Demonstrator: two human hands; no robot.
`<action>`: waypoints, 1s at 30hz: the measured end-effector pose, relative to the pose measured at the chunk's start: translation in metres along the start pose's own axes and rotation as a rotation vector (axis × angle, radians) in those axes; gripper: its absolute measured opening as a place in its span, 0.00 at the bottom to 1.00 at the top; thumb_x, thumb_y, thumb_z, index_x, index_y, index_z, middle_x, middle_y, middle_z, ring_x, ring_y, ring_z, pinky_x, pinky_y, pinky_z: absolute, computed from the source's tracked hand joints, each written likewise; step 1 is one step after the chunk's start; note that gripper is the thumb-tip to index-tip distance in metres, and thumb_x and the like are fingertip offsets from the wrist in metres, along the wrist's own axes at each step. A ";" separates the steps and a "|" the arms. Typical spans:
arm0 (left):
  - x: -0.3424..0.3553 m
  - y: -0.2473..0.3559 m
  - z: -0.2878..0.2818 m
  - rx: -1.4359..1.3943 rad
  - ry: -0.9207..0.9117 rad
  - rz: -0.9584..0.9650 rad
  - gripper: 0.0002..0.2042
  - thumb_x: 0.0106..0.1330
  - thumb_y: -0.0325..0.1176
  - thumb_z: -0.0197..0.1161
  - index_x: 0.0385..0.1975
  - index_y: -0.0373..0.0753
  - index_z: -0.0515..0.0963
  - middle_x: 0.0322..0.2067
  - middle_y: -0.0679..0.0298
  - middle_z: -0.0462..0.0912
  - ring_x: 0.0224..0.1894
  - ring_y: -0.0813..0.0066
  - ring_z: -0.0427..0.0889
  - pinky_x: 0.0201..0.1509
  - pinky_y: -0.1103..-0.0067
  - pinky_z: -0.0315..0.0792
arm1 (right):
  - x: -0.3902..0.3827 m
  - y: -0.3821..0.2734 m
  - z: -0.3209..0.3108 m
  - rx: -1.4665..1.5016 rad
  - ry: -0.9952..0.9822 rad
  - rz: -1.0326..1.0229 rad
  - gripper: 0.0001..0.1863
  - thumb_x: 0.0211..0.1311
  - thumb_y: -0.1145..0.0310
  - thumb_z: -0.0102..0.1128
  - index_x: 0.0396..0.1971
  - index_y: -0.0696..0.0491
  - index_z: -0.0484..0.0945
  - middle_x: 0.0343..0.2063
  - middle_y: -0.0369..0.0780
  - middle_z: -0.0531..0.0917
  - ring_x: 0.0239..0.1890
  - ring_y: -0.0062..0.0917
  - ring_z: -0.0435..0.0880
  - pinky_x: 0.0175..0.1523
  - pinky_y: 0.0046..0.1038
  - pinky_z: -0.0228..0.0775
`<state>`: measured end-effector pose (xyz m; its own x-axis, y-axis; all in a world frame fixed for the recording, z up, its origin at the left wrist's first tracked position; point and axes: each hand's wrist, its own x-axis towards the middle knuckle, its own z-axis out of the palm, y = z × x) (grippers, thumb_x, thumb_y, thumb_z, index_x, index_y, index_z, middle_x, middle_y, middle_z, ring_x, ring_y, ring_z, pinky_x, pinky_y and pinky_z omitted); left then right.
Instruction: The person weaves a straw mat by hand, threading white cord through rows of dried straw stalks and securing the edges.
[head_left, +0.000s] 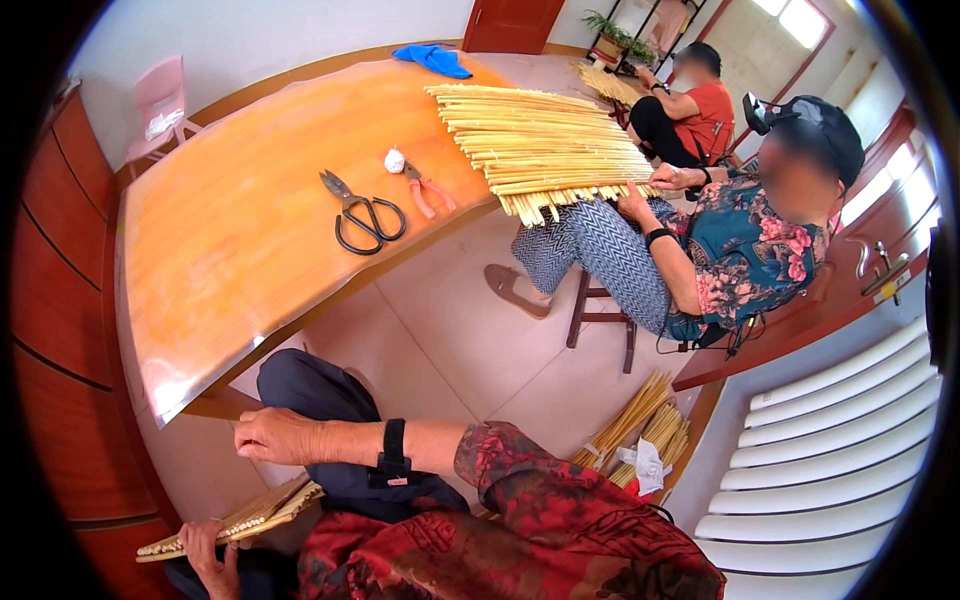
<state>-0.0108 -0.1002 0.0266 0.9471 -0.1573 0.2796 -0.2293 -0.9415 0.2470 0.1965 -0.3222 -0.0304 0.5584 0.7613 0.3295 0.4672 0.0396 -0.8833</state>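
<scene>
At the lower left, my left hand (208, 562) is closed on the edge of a small mat of pale stalks (262, 512), laid side by side and seen nearly edge-on. My right arm reaches across with a black strap at the wrist. Its hand (272, 436) is raised above and a little right of the mat, beside my dark-trousered knee. The fingers are curled together; whatever they may pinch is too fine to see. On the orange table (230, 200) lie black-handled scissors (362, 213), red-handled pliers (421, 187) and a ball of white thread (394, 161).
Across the table corner a seated person (735, 235) holds a larger stalk mat (540, 140). Another person (695, 110) sits farther back. Stalk bundles (645, 425) lie on the floor by a white radiator (820, 450). A blue cloth (432, 60) and pink chair (163, 105) are farther off.
</scene>
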 end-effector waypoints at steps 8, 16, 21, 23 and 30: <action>-0.003 -0.006 0.008 0.052 0.039 0.033 0.12 0.55 0.30 0.68 0.39 0.38 0.78 0.28 0.59 0.76 0.32 0.60 0.75 0.49 0.64 0.68 | -0.001 0.019 -0.009 -0.374 -0.065 -0.201 0.09 0.57 0.63 0.59 0.27 0.54 0.75 0.28 0.42 0.77 0.34 0.37 0.79 0.40 0.36 0.72; -0.003 -0.005 0.009 0.059 0.051 0.049 0.11 0.59 0.33 0.67 0.38 0.37 0.78 0.24 0.59 0.72 0.29 0.62 0.73 0.47 0.65 0.67 | 0.001 0.026 -0.002 -0.373 -0.078 -0.262 0.09 0.56 0.63 0.59 0.26 0.53 0.75 0.27 0.41 0.78 0.35 0.37 0.78 0.42 0.37 0.71; -0.007 -0.009 0.012 0.068 0.045 0.053 0.11 0.60 0.34 0.66 0.38 0.36 0.78 0.24 0.59 0.73 0.29 0.61 0.73 0.47 0.64 0.67 | 0.000 0.024 -0.002 -0.410 -0.088 -0.254 0.08 0.55 0.63 0.60 0.26 0.52 0.76 0.27 0.40 0.78 0.35 0.37 0.78 0.42 0.36 0.71; -0.008 -0.009 0.011 0.076 0.038 0.057 0.11 0.60 0.34 0.66 0.38 0.37 0.78 0.25 0.59 0.73 0.30 0.61 0.74 0.47 0.64 0.67 | 0.000 0.024 -0.002 -0.411 -0.090 -0.254 0.08 0.55 0.63 0.60 0.26 0.51 0.76 0.27 0.40 0.78 0.35 0.37 0.78 0.42 0.36 0.71; -0.019 -0.004 0.017 -0.030 -0.009 -0.124 0.20 0.39 0.21 0.63 0.37 0.36 0.72 0.35 0.53 0.75 0.45 0.48 0.72 0.62 0.53 0.57 | -0.001 0.023 -0.003 -0.428 -0.088 -0.270 0.07 0.54 0.63 0.60 0.26 0.50 0.77 0.28 0.40 0.78 0.36 0.36 0.78 0.42 0.37 0.71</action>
<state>-0.0237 -0.0986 0.0047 0.9706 -0.0432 0.2366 -0.1168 -0.9446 0.3067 0.2085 -0.3233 -0.0499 0.3278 0.8128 0.4816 0.8358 -0.0118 -0.5489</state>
